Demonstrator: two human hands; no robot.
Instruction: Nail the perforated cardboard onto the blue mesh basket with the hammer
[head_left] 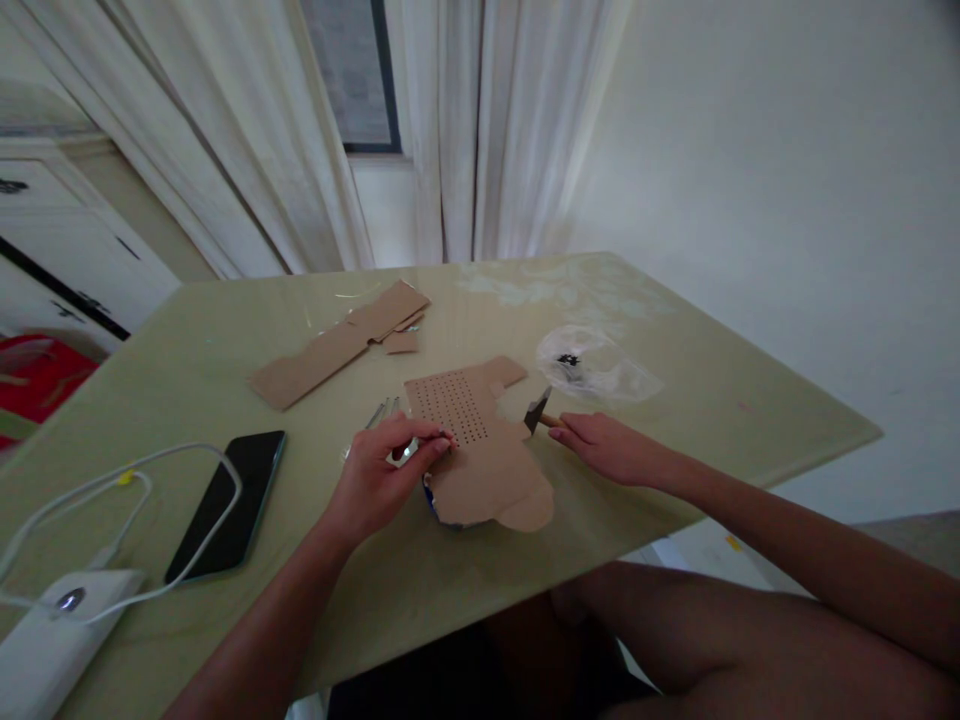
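A brown cardboard piece [487,450] with a grid of small punched holes lies flat on the glass-topped table [675,400]. My left hand [382,480] rests at its left edge, with the fingers pinching a small shiny object against the card. My right hand [611,447] is on the table to the right, gripping the wooden handle of a small hammer [537,410] whose dark head lies beside the cardboard's right edge.
Long cardboard offcuts [337,345] lie further back. A clear plastic bag with small dark items [592,365] sits right of the card. A black phone [229,500], a white cable [112,480] and a white power bank [52,635] are at the left. Curtains hang behind.
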